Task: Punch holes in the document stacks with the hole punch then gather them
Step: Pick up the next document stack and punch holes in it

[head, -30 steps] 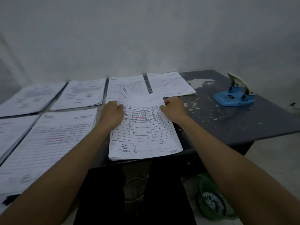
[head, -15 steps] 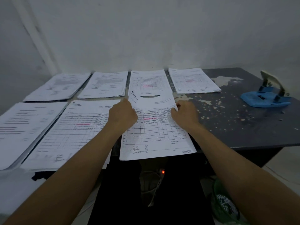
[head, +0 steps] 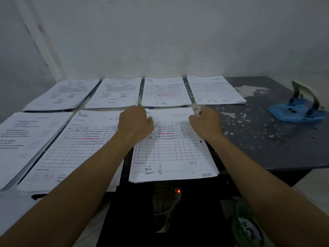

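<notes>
Both forearms reach forward from the near edge of the tabletop [head: 284,148], roughly parallel. The left hand [head: 136,124] rests knuckles-up on the upper left part of the front stack [head: 170,150], fingers curled down onto the top sheet; whether they pinch it cannot be told. The right hand [head: 207,124] sits at the stack's upper right edge, fingers curled under against the paper; whether they hold it is not visible. This stack overhangs the near edge at its centre. Compared with half a second ago, its lifted, bowed top sheet now lies flat. Left of it lie a second front stack [head: 74,148] and a third [head: 23,139] at the near left. Along the far edge lies a row of four stacks [head: 165,91]. The blue hole punch [head: 299,111] stands at the far right, well apart from both hands.
</notes>
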Available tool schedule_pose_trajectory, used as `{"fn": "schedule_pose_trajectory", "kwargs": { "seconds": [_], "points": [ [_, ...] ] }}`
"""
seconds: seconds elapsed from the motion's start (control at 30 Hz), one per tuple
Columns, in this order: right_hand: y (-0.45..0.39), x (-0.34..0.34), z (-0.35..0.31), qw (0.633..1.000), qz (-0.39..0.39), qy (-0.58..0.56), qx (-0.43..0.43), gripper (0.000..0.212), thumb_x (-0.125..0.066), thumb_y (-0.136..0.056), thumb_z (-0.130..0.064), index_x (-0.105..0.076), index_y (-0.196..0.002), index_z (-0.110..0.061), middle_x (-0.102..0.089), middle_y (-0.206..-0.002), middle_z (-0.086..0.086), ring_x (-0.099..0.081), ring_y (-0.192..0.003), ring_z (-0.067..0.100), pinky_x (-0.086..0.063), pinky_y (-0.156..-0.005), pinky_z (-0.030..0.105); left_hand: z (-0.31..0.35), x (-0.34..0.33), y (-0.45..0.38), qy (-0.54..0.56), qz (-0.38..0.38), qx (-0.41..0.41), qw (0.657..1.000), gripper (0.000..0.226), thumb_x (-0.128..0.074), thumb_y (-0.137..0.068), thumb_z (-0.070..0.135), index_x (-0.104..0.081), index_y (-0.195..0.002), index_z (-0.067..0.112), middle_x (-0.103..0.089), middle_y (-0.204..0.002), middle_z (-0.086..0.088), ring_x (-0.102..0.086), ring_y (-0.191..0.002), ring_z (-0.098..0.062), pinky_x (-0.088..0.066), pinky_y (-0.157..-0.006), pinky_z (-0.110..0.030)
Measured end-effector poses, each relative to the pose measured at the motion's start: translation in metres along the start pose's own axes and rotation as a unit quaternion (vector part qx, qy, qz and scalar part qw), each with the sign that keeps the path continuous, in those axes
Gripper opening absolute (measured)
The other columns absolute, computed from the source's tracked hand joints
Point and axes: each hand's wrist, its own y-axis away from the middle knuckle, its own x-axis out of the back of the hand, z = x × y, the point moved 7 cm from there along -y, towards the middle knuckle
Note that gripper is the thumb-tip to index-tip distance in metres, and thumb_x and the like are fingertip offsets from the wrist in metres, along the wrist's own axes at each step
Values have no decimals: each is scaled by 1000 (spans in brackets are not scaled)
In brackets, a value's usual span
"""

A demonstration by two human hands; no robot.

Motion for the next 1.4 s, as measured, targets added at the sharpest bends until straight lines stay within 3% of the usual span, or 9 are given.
{"fn": "schedule_pose_trajectory", "kwargs": {
  "seconds": [0.27, 0.4, 0.53, 0.7, 0.77, 0.83, 1.13, 1.3, 1.4],
  "points": [
    [-66, -9, -19, 1000, 2, 17, 12, 14, -62, -85, -22, -59, -85, -9, -59, -75, -1, -48, -61, 7, -34, -46, 21, 11, -10, -70, 61, 31, 12, 998, 32, -47, -96, 34, -57, -102, 5, -57, -84, -5, -53, -69, -22, -36, -60, -29],
    [-96, -28, -28, 999, -27, 24, 36, 14, -62, -86, -15, -61, -91, -2, -58, -77, 1, -46, -60, 6, -33, -45, 18, 10, -34, -111, 101, -10, 35, 994, 14, -53, -93, 20, -52, -85, 8, -43, -67, 2, -41, -56, -12, -27, -45, -23],
    [-124, -49, -37, 995, -57, 47, 66, 21, -61, -89, -11, -60, -106, 1, -48, -79, -5, -44, -62, 3, -32, -46, 10, 10, -59, -149, 84, -69, 36, 993, 26, -54, -88, 8, -41, -66, 12, -45, -66, -1, -41, -55, -13, -28, -43, -22],
    [-155, -77, -44, 982, -126, 130, 46, 9, -61, -89, -14, -54, -90, -8, -61, -107, 12, -60, -89, 26, -50, -65, 27, 9, -79, -187, 49, -136, 28, 989, 24, -61, -88, 17, -44, -71, 13, -43, -67, 1, -45, -61, -15, -36, -51, -25],
    [-163, -89, -43, 969, -155, 188, 38, 29, -62, -89, -20, -55, -113, -7, -50, -139, 20, -58, -110, 31, -46, -96, 36, 6, -87, -194, 32, -160, 28, 986, 24, -66, -84, 23, -46, -73, 14, -44, -68, 1, -47, -64, -16, -38, -54, -25],
    [-169, -97, -40, 952, -159, 258, 32, 49, -61, -88, -27, -50, -130, -5, -35, -153, 17, -51, -122, 32, -36, -106, 38, 5, -95, -198, 23, -168, 25, 985, 24, -69, -82, 26, -49, -77, 14, -45, -68, 2, -46, -62, -14, -38, -53, -25],
    [-187, -103, -32, 951, -203, 214, -92, 62, -72, -75, -22, -51, -130, -5, -54, -135, 11, -57, -113, 30, -48, -95, 37, -2, -110, -211, 20, -208, 47, 977, 39, -79, -76, 39, -50, -81, 13, -49, -67, 2, -54, -69, -17, -43, -60, -27],
    [-192, -108, -36, 942, -237, 209, -112, 26, -77, -70, -15, -56, -85, -7, -61, -106, 11, -60, -107, 30, -51, -95, 39, -9, -111, -218, 14, -269, 75, 960, 64, -82, -71, 51, -52, -110, 10, -58, -100, -4, -61, -105, -27, -53, -88, -36],
    [-194, -109, -35, 938, -244, 213, -124, 40, -78, -68, -18, -61, -102, -6, -61, -114, 11, -59, -110, 31, -50, -97, 40, -13, -112, -221, 13, -299, 92, 950, 74, -83, -67, 54, -55, -116, 7, -56, -97, -4, -61, -106, -27, -54, -91, -38]
  ]
}}
